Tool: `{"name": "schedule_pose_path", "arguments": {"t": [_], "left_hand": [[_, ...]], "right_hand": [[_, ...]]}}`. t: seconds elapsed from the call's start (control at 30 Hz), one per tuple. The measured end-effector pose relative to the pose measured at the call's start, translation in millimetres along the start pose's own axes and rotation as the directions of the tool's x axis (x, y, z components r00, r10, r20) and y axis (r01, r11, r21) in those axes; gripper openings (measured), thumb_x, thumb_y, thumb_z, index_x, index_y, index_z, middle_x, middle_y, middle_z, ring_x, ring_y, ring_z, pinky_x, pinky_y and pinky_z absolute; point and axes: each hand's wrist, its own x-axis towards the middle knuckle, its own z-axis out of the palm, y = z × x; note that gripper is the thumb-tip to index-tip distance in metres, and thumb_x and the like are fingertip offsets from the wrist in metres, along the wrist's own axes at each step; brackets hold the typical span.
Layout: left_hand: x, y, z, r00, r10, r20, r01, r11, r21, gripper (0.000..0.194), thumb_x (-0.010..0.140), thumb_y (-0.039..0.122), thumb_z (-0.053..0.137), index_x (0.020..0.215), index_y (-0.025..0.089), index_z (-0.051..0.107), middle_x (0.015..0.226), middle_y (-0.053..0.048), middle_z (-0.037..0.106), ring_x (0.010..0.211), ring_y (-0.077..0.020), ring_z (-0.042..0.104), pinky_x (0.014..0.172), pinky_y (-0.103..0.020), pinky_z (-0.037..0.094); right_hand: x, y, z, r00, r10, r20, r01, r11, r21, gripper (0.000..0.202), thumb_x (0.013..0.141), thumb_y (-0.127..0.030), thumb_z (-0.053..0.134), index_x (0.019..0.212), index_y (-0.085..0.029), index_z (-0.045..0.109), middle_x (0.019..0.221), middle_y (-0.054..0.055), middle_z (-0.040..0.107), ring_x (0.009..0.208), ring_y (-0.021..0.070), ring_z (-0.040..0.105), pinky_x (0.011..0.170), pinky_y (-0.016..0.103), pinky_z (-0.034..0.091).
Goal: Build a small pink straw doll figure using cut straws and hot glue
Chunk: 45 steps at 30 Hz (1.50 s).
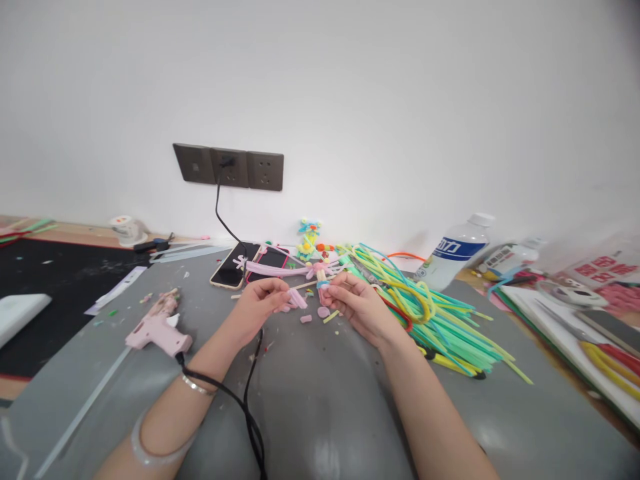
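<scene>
My left hand [265,303] pinches a small bundle of pink-lilac pipe cleaner pieces [299,299] above the middle of the grey mat. Close by on the right, the fingers of my right hand [353,303] are closed on a small pipe cleaner figure [320,272], pink with a light blue band. Long lilac strands [270,269] stretch out to the left from the figure's top. Two small pink pieces [324,311] lie on the mat between my hands. Behind them stands a yellow and blue pipe cleaner figure [309,239] by the wall.
A pink glue gun [160,333] with a black cable lies at left. Two phones [231,270] sit behind my left hand. Green and yellow pipe cleaners [450,327] are heaped at right, near a bottle [457,250]. Scissors [607,360] lie at far right.
</scene>
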Motion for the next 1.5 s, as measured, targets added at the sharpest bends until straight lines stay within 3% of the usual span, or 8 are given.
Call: {"name": "schedule_pose_path", "arguments": {"t": [0.17, 0.4, 0.63, 0.83, 1.0, 1.13, 1.3, 1.5], "left_hand": [[0, 0, 0.7, 0.999, -0.012, 0.030, 0.012, 1.000, 0.015, 0.033, 0.057, 0.039, 0.089, 0.064, 0.014, 0.069, 0.055, 0.003, 0.054, 0.051, -0.0069, 0.040, 0.053, -0.021, 0.032], [0, -1, -0.6, 0.999, -0.018, 0.050, 0.014, 0.998, 0.065, 0.033, 0.058, 0.040, 0.088, 0.063, 0.014, 0.068, 0.054, 0.003, 0.051, 0.051, -0.0076, 0.039, 0.053, -0.022, 0.029], [1, -3, -3.1, 0.997, -0.008, 0.082, 0.000, 0.995, 0.097, 0.034, 0.061, 0.041, 0.086, 0.065, 0.014, 0.067, 0.055, 0.003, 0.049, 0.053, -0.0082, 0.038, 0.054, -0.022, 0.030], [0, -1, -2.0, 0.995, -0.018, 0.096, 0.008, 0.995, 0.100, 0.036, 0.062, 0.043, 0.086, 0.064, 0.013, 0.066, 0.056, 0.004, 0.048, 0.054, -0.0075, 0.038, 0.055, -0.021, 0.029], [1, -2, -2.6, 0.996, -0.023, 0.088, 0.015, 0.995, 0.095, 0.037, 0.061, 0.043, 0.087, 0.065, 0.013, 0.066, 0.055, 0.004, 0.049, 0.053, -0.0072, 0.038, 0.055, -0.021, 0.028], [1, -1, -2.6, 0.997, -0.030, 0.068, 0.025, 0.997, 0.075, 0.037, 0.060, 0.042, 0.088, 0.064, 0.013, 0.066, 0.055, 0.004, 0.051, 0.054, -0.0080, 0.042, 0.057, -0.022, 0.032], [1, 1, -0.7, 0.999, -0.035, 0.023, 0.033, 0.998, 0.059, 0.040, 0.056, 0.044, 0.089, 0.063, 0.014, 0.064, 0.057, 0.004, 0.053, 0.054, -0.0080, 0.043, 0.056, -0.022, 0.033], [1, -2, -3.5, 0.995, -0.030, 0.099, 0.020, 0.994, 0.104, 0.037, 0.061, 0.044, 0.087, 0.065, 0.013, 0.065, 0.057, 0.004, 0.050, 0.055, -0.0075, 0.038, 0.056, -0.021, 0.030]], "right_hand": [[-2, 0, 5, 1.000, 0.008, 0.014, -0.008, 1.000, 0.012, 0.028, 0.065, -0.027, 0.087, 0.070, -0.016, 0.062, 0.073, 0.000, 0.072, 0.065, 0.0095, 0.068, 0.059, 0.017, 0.052], [0, 3, 4, 0.998, 0.070, 0.006, -0.070, 0.997, 0.024, 0.033, 0.066, -0.031, 0.086, 0.093, -0.015, 0.073, 0.081, 0.004, 0.075, 0.071, 0.0122, 0.071, 0.065, 0.020, 0.054], [1, 4, 3, 0.998, 0.064, 0.030, -0.063, 0.998, -0.015, 0.027, 0.066, -0.032, 0.086, 0.083, -0.016, 0.072, 0.074, 0.002, 0.073, 0.059, 0.0084, 0.058, 0.057, 0.020, 0.045], [1, 6, 1, 0.997, 0.051, 0.052, -0.050, 0.999, -0.005, 0.038, 0.071, -0.032, 0.083, 0.106, -0.021, 0.071, 0.076, 0.001, 0.071, 0.058, 0.0082, 0.052, 0.054, 0.021, 0.041], [-1, 3, 3, 0.997, 0.064, 0.040, -0.063, 0.998, -0.014, 0.030, 0.068, -0.034, 0.085, 0.089, -0.020, 0.070, 0.069, -0.001, 0.067, 0.053, 0.0073, 0.051, 0.048, 0.020, 0.036], [1, 3, 0, 0.997, 0.059, 0.043, -0.058, 0.998, -0.024, 0.033, 0.068, -0.034, 0.085, 0.093, -0.021, 0.067, 0.068, -0.003, 0.066, 0.054, 0.0076, 0.054, 0.049, 0.019, 0.038], [4, 4, -6, 1.000, 0.023, -0.017, -0.024, 0.999, -0.043, 0.032, 0.064, -0.037, 0.087, 0.080, -0.019, 0.066, 0.069, 0.000, 0.068, 0.061, 0.0102, 0.058, 0.057, 0.022, 0.044], [2, 2, -3, 0.995, 0.093, 0.047, -0.090, 0.994, -0.066, 0.028, 0.064, -0.036, 0.087, 0.077, -0.017, 0.071, 0.068, 0.000, 0.067, 0.059, 0.0088, 0.056, 0.056, 0.021, 0.044]]}}
